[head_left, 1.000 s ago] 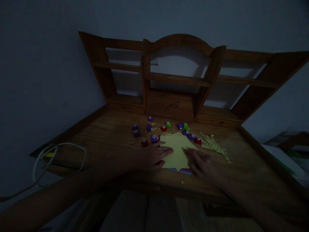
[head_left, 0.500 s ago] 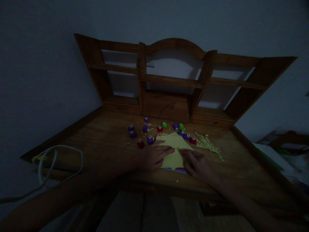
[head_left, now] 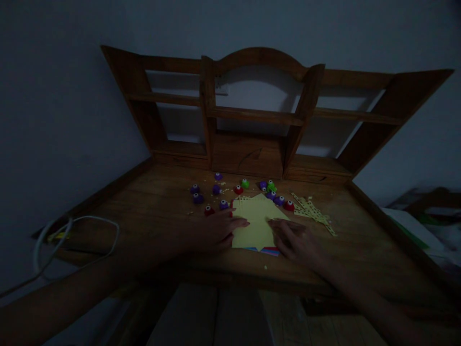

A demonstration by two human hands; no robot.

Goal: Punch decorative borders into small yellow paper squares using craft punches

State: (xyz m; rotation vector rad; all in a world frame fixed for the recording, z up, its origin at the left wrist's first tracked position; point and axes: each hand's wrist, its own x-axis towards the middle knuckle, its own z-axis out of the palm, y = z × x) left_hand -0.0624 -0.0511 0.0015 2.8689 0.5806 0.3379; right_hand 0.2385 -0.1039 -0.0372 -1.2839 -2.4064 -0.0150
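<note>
Yellow paper (head_left: 254, 230) lies on the desk between my hands, with red and blue sheets showing under its lower edge. My left hand (head_left: 215, 231) rests over the paper's left edge, its fingers stretched out and apart. On the right side of the paper, my right hand (head_left: 297, 242) has bent fingers with the tips pressed together; what they pinch is too dark and small to make out. Just beyond the left hand sit a red paper punch (head_left: 209, 210) and a purple paper punch (head_left: 224, 205).
Several more punches, including a green punch (head_left: 245, 183), stand behind the paper. Yellow strips full of holes (head_left: 313, 211) lie in a heap to the right. Tiny paper bits are scattered about. A wooden shelf unit (head_left: 252, 117) backs the desk; a white cable (head_left: 115, 235) loops at left.
My left hand has drawn back to the left, baring more of the yellow paper. My right hand stays near the same place. The view has shifted slightly.
</note>
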